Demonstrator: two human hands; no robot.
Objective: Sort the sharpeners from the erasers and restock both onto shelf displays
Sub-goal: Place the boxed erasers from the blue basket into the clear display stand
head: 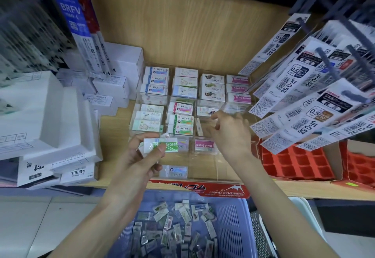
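Restocking of erasers is the step in hand, as I judge it. My left grip [140,156] is closed round a green-labelled eraser [171,145], thumb on top and fingers beneath, holding it just above the near compartments of the clear display tray [205,177]. My right grip [231,133] hangs over a part-filled compartment with its fingers curled. An upright eraser [199,129] stands just left of its palm, but blur stops me telling whether it pinches anything.

Next, I reckon, the green eraser needs a compartment of its own kind, laid flat with the label up; which one that is I cannot tell.

Below both wrists the blue basket [233,213] holds loose wrapped pieces [174,231], too blurred to call erasers or sharpeners. The tray's clear walls are hard to trace, and hanging refill packs [304,87] cover its corner beyond the right grip.
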